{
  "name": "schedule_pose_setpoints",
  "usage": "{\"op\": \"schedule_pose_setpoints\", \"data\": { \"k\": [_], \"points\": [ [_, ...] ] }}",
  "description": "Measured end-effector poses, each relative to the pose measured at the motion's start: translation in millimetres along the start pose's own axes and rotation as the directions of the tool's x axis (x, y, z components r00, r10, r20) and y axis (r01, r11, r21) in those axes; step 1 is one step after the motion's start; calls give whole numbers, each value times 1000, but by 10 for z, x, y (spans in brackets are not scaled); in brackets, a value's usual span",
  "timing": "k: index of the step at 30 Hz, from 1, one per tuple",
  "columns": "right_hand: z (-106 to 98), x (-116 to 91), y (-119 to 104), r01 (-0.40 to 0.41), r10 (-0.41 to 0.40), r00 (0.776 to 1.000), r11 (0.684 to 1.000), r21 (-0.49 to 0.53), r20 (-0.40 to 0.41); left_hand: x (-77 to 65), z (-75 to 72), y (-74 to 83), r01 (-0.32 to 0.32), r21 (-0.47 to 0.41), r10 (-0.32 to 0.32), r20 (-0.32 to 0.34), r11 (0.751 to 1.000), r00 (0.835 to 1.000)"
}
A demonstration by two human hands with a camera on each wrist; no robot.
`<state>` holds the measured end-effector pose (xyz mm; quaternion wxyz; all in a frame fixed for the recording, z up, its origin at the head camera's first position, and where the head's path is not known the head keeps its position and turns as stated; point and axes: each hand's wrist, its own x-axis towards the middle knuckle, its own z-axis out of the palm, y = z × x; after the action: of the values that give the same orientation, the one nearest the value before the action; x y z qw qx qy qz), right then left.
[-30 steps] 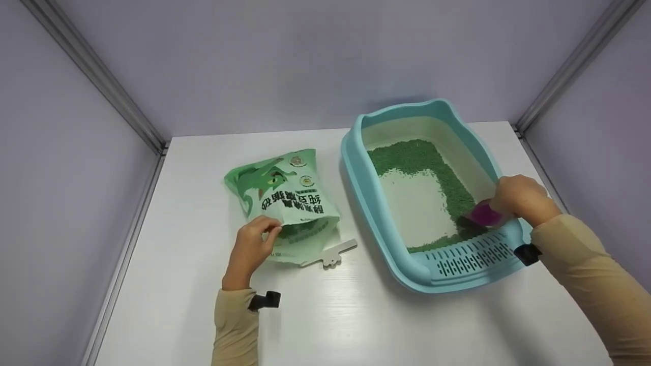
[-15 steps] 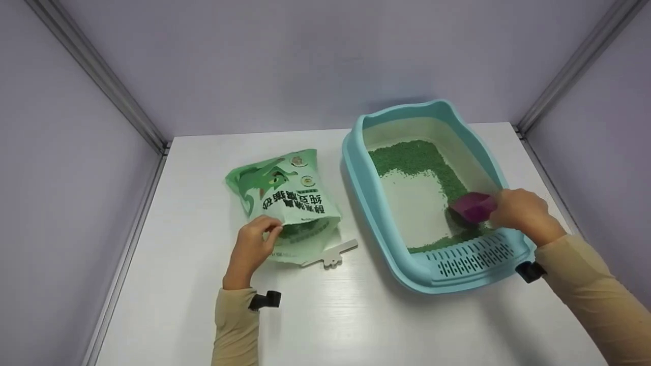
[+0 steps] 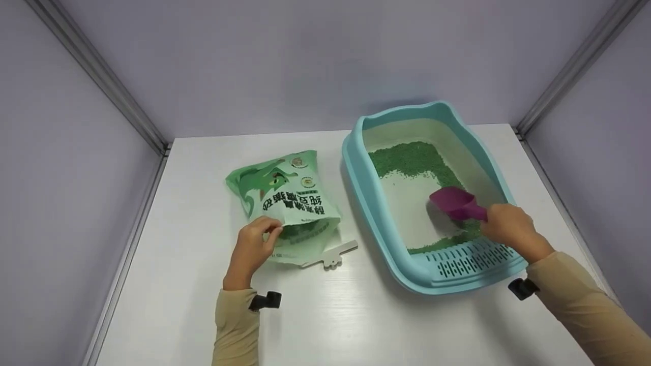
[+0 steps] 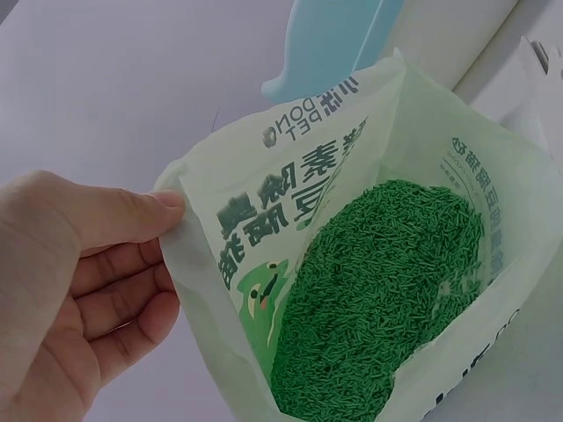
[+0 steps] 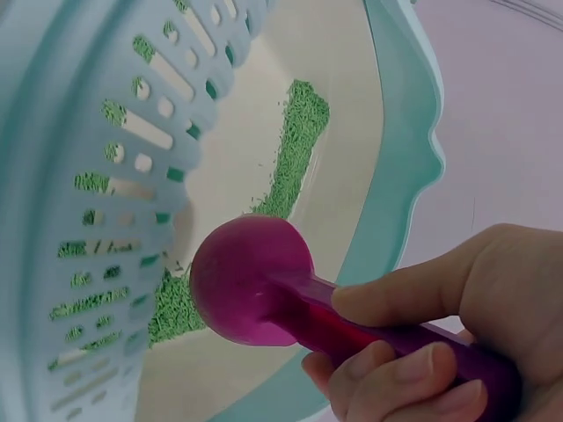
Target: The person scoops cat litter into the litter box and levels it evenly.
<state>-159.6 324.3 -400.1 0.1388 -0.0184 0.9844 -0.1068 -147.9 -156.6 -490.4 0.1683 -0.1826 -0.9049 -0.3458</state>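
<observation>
My right hand [image 3: 510,226] grips the handle of a purple litter scoop [image 3: 452,201], its fingers wrapped round it in the right wrist view. The scoop's bowl hangs over the pan of a light blue litter box [image 3: 374,203]. Green pellet litter [image 3: 414,157] lies in a band along the far, right and near sides, leaving the pan's middle bare. At left, my left hand [image 3: 254,241] pinches the rim of a green cat litter bag [image 3: 290,190] between thumb and finger. The left wrist view shows the bag's mouth spread, with green pellets [image 4: 369,299] inside.
A whitish bar-shaped clip [image 3: 333,255] lies on the white table [image 3: 325,315] beside the bag's mouth. A slotted grate [image 3: 473,260] spans the litter box's near end. Pale walls [image 3: 325,66] enclose the table at the back and both sides.
The scoop has come up from the box's near right corner and moved left over the pan, its bowl now in plainer sight. My left hand and the bag stay put.
</observation>
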Motion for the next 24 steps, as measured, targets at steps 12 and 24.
{"op": "schedule_pose_setpoints", "data": {
  "k": [12,24],
  "points": [
    [150,-79,-73,70,-64,993,996,63,-101,4,6,0,-10,-6,10,-4,1000,1000],
    [173,-200,-211,83,-71,990,991,101,-119,0,6,15,21,3,-21,3,1000,1000]
  ]
}}
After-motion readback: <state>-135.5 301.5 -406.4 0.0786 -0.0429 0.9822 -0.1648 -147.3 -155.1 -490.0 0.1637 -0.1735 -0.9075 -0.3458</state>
